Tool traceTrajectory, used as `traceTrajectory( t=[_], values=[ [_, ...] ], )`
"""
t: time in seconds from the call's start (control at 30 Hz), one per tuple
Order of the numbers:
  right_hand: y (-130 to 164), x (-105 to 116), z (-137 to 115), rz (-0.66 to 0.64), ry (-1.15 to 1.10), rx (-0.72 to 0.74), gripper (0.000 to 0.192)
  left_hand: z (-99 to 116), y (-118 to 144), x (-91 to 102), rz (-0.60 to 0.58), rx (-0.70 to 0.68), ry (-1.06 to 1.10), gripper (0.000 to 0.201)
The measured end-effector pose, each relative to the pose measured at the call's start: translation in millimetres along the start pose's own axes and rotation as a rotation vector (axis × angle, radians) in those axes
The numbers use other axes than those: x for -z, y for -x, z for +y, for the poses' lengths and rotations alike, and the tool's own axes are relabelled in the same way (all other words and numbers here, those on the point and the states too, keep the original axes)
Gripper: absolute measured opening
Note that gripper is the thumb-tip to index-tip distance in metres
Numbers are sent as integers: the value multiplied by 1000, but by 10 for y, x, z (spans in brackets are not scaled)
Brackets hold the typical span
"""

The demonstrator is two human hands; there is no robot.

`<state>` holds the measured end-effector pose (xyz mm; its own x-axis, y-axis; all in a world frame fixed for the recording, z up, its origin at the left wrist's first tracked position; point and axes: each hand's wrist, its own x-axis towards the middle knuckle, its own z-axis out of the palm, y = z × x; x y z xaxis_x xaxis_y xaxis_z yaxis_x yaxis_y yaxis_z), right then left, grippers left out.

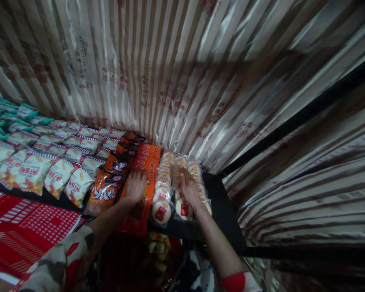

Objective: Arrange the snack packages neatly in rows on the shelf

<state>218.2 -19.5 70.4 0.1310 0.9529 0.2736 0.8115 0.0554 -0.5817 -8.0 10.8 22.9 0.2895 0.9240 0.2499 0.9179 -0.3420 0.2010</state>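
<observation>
Striped foil sheeting is backing a dark shelf (222, 198) where rows of round cakes in clear packs (167, 186) are running lengthwise away from the person. Right hand (189, 187) is lying flat on them, fingers spread; left hand (136, 184) is pressing open on the neighbouring orange packet (146, 162).

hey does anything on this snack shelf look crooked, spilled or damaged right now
Nothing stands out. The round bun packs sit in neat rows under the right hand, the left hand rests flat on the orange packs, and the chip bags overlap evenly along the shelf. No torn wrappers or spills show, though the light is dim.
</observation>
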Motion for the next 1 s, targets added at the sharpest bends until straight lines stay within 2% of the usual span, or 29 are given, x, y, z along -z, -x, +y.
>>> traceTrajectory(
  t=[0.1, 0.17, 0.27, 0.37, 0.47, 0.6, 0.73, 1.0],
  values=[
    [23, -32, 25, -20, -15, -11, 65, 123, 55, 37, 51, -26, 46, 45],
    [-7, -121, 12, -38, -23, -4, 64, 281, 171, 25, 111, -108, 99, 44],
    [-132, -316, -36, -66, -37, 22, 64, 605, 469, -69, 220, -236, 135, 46],
    [-332, -529, -60, -95, -13, 43, 63, 912, 782, -235, 274, -339, 162, 49],
    [-534, -718, -24, -103, 84, 46, 60, 1090, 938, -389, 295, -252, 153, 51],
    [-689, -904, 64, -88, 229, 96, 53, 1136, 927, -478, 357, -230, 123, 50],
    [-708, -1023, 137, -55, 312, 82, 51, 1101, 907, -453, 411, -248, 118, 48],
    [-692, -1112, 187, 18, 214, 44, 52, 1057, 925, -418, 394, -275, 183, 46]
  ],
)
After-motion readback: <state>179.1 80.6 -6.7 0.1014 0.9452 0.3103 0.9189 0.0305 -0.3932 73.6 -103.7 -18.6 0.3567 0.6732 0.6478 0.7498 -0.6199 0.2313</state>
